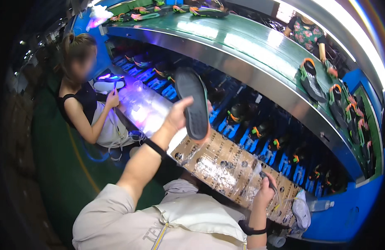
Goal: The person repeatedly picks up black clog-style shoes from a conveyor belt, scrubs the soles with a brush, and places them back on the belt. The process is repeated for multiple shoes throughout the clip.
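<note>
My left hand (178, 115) is closed around a dark shoe (195, 98) with orange and green edges, raised above the bench with its black underside facing me. The fingers wrap behind the shoe and are mostly hidden. Over the right part of the bench, my right hand (265, 192) is closed on a small dark grey thing that I cannot make out. A whitish tip or scrap shows just above that hand. Beneath both hands lies the bench top (219, 160), covered with printed brown cardboard under shiny clear tape.
Behind the bench runs a rack of shoes on blue holders (230, 129). A green conveyor belt (242, 43) above carries more shoes (312, 81). A white shoe (301, 210) and a clear bottle (321, 205) are at the right end. One person (82, 83) sits left; another (307, 35) stands across.
</note>
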Tool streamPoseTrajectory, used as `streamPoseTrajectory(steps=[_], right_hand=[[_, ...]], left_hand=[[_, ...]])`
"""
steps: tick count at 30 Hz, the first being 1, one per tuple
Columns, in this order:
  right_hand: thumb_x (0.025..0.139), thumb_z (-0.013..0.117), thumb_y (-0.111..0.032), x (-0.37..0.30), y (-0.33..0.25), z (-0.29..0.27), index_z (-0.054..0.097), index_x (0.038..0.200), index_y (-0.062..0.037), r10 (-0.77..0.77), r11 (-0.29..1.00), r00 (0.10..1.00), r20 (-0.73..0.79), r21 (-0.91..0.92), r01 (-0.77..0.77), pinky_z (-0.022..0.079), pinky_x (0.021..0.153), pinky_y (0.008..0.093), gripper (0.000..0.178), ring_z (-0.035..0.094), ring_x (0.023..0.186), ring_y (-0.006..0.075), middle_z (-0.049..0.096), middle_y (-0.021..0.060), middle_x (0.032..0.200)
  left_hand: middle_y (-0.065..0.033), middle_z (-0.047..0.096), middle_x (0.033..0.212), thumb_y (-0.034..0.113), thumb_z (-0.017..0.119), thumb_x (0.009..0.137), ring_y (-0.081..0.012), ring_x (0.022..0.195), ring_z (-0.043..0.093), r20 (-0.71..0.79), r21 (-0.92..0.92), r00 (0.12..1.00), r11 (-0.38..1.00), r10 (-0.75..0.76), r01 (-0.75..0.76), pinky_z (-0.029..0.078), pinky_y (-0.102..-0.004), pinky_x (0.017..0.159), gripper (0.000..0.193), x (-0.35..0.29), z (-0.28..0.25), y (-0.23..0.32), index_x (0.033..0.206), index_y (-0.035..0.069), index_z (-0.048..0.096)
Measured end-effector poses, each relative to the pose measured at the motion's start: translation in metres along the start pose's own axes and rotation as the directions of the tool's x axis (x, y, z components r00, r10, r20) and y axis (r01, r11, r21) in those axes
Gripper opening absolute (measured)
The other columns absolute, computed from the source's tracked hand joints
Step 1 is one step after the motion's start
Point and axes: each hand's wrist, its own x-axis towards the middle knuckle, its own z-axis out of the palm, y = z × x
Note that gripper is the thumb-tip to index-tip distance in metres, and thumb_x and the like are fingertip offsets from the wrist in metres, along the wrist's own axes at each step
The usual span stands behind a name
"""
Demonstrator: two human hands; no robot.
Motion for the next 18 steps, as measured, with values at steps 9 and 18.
streamPoseTrajectory(steps=[9, 18], right_hand=[[0.098, 0.075, -0.011, -0.015, -0.058, 0.058, 0.075, 0.119, 0.0003, -0.038, 0.995, 0.962, 0.272, 0.100, 0.011, 0.048, 0.075, 0.0233, 0.023, 0.059, 0.082, 0.0066, 0.071, 0.0010, 0.099], [0.097, 0.073, -0.005, -0.013, -0.079, 0.107, 0.078, 0.118, 0.0007, -0.081, 0.997, 0.941, 0.328, 0.031, 0.075, 0.053, 0.084, 0.0244, 0.022, 0.066, 0.090, 0.0072, 0.075, 0.0017, 0.102]], left_hand=[[-0.0229, 0.058, 0.156, 0.083, 0.035, 0.103, -0.0463, 0.142, 0.056, 0.001, -0.503, 0.963, 0.832, -0.270, 0.234, 0.040, -0.0608, 0.125, 0.099, -0.082, 0.051, -0.177, 0.161, 0.004, 0.047], [-0.0159, 0.053, 0.163, 0.082, 0.025, 0.106, -0.0323, 0.150, 0.051, 0.030, -0.419, 0.899, 0.811, -0.437, 0.408, 0.036, -0.0487, 0.129, 0.098, -0.113, 0.081, -0.186, 0.163, 0.006, 0.045]])
